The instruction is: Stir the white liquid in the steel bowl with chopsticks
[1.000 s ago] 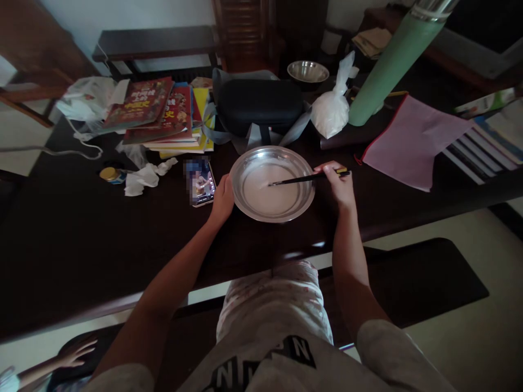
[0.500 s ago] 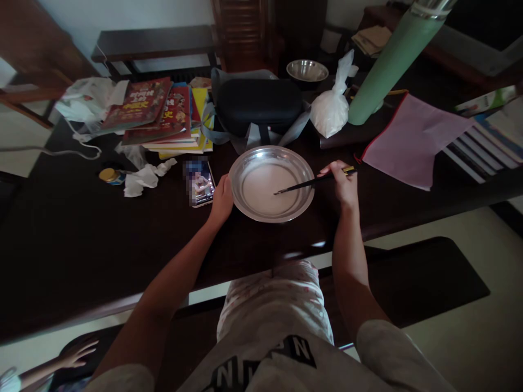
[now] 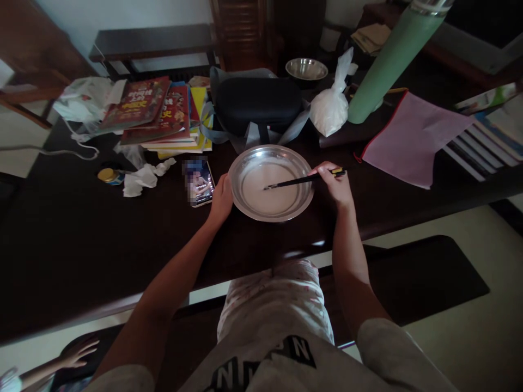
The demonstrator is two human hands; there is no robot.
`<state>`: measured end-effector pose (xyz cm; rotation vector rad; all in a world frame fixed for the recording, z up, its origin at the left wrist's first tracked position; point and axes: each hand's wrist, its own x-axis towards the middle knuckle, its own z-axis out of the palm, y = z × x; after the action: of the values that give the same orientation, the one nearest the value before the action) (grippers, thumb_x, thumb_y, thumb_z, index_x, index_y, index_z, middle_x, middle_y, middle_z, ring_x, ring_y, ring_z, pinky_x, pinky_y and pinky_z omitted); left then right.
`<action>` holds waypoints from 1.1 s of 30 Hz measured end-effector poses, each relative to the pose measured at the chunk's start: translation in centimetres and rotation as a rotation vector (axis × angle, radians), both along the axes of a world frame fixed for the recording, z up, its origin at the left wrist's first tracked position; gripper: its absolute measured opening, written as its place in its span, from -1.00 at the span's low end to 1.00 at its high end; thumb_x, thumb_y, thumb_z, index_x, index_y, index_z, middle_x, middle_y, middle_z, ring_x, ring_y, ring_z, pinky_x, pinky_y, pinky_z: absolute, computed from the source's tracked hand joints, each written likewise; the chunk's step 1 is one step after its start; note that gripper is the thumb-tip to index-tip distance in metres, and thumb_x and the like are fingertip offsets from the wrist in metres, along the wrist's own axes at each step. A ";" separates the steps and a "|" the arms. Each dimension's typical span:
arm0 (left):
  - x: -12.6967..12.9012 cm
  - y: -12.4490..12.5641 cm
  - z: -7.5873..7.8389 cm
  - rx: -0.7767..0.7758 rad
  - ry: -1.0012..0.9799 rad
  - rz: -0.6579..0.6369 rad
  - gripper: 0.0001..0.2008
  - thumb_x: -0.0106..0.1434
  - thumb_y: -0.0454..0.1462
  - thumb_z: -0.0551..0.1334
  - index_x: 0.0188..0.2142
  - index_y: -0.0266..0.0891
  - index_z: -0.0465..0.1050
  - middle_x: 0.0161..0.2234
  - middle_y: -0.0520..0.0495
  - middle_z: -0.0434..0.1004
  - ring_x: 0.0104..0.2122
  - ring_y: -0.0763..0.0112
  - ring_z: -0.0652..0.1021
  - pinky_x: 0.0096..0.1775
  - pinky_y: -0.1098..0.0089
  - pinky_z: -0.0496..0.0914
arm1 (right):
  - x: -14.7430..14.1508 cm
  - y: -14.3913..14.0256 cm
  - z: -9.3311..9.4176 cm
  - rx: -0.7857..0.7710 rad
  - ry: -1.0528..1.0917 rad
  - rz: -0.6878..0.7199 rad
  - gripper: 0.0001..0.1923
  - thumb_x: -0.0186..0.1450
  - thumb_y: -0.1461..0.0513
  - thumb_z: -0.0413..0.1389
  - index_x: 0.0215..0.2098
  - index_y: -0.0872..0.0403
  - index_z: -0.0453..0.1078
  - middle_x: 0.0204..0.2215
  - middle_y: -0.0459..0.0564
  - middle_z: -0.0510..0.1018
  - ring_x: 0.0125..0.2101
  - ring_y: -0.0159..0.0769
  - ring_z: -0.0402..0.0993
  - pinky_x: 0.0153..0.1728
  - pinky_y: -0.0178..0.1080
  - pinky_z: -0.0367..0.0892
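Observation:
A wide metal basin (image 3: 249, 158) holding a pale white liquid sits on the dark table (image 3: 81, 234) in front of me. My left hand (image 3: 221, 198) grips the basin's left rim. My right hand (image 3: 335, 185) holds dark chopsticks (image 3: 302, 179) at the basin's right side, with their tips down in the liquid near its middle.
A phone (image 3: 197, 181) lies left of the basin. Behind it stand a black case (image 3: 257, 106), stacked books (image 3: 159, 114), a tied white bag (image 3: 332, 109), a small metal bowl (image 3: 306, 69) and a green flask (image 3: 388, 60). Another person's hand (image 3: 77, 353) shows at bottom left.
The chopstick tips swung right and toward me in the basin, then back left toward its middle. My left hand stayed on the rim.

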<state>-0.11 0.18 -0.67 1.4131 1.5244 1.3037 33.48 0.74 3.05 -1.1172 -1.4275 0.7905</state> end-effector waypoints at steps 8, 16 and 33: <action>0.0 0.0 0.0 -0.003 0.001 0.004 -0.56 0.52 0.08 0.09 -0.08 -0.18 0.57 -0.02 -0.18 0.69 0.06 0.10 0.62 0.18 0.12 0.47 | 0.0 -0.2 0.1 -0.007 0.020 -0.036 -0.45 0.28 -0.28 0.26 -0.53 -0.04 0.57 -0.53 -0.11 0.64 -0.39 -0.25 0.62 -0.20 -0.15 0.52; 0.0 -0.1 -0.1 0.006 -0.004 0.003 -0.57 0.53 0.06 0.08 -0.09 -0.17 0.57 -0.04 -0.17 0.69 0.03 0.14 0.62 0.16 0.17 0.47 | 0.2 -0.1 0.0 0.008 0.078 -0.129 -0.47 0.28 -0.28 0.25 -0.49 -0.06 0.57 -0.54 -0.14 0.63 -0.41 -0.24 0.63 -0.16 -0.11 0.55; -0.2 0.0 -0.1 -0.006 0.013 -0.012 -0.62 0.55 0.00 0.08 -0.10 -0.17 0.56 -0.05 -0.17 0.68 0.03 0.15 0.63 0.16 0.16 0.47 | -0.2 -0.1 0.2 0.011 0.016 -0.033 -0.47 0.23 -0.29 0.29 -0.50 -0.06 0.59 -0.47 -0.08 0.70 -0.33 -0.21 0.66 -0.16 -0.12 0.56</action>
<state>-0.32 0.15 -0.78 1.4275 1.5254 1.2835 33.29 0.66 3.25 -1.1202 -1.3951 0.7659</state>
